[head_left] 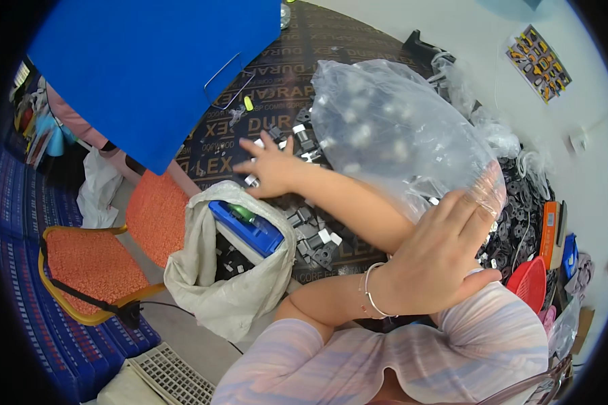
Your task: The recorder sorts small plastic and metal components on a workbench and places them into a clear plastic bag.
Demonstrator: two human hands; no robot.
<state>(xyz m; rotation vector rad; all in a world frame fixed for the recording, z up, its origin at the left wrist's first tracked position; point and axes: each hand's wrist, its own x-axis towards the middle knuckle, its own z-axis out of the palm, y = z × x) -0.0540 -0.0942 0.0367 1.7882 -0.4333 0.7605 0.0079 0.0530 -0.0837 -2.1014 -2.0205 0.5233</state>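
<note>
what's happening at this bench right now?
A person is working over a dark table strewn with small grey and white plastic parts. Their arms are crossed: the right hand reaches left across the table and lies flat on the parts, while the left hand grips a big clear plastic bag of similar pieces. A white cloth sack holding a blue box sits at the table's edge.

workshop | parts-strewn worktable [277,101] | tool board [539,62] on wall
</note>
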